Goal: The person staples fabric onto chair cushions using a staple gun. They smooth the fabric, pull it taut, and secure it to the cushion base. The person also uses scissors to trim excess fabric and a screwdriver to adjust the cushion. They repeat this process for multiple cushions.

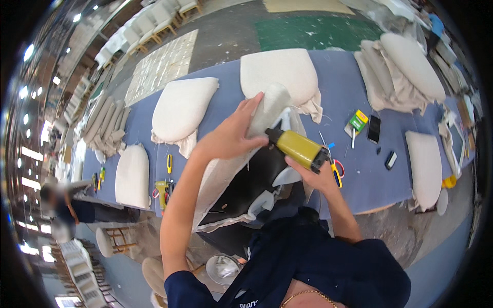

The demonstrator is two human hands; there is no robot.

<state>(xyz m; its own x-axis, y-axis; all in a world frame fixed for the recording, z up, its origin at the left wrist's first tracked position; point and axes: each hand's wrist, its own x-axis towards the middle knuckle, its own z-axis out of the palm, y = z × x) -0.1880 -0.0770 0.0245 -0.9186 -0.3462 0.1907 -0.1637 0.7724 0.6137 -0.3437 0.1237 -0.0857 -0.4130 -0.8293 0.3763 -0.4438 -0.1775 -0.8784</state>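
Observation:
A cream upholstered cushion (268,109) with a dark underside (241,197) is propped up in front of me, its fabric edge loose around the backing. My left hand (233,131) grips its upper edge, thumb on the underside and fingers over the fabric. My right hand (321,177) holds an olive-yellow power tool (299,149), with a cylindrical body and a black nozzle. The nozzle points left and is close to my left thumb; whether it touches the cushion cannot be told. My right fingers are partly hidden behind the tool.
On the blue-covered table (226,77) lie more cream cushions (280,72), stacked covers (105,126), scissors (337,172), a phone (374,129), a green-yellow box (357,120) and a second olive tool (162,191). Another person (77,210) stands at far left. A bucket (222,268) sits below.

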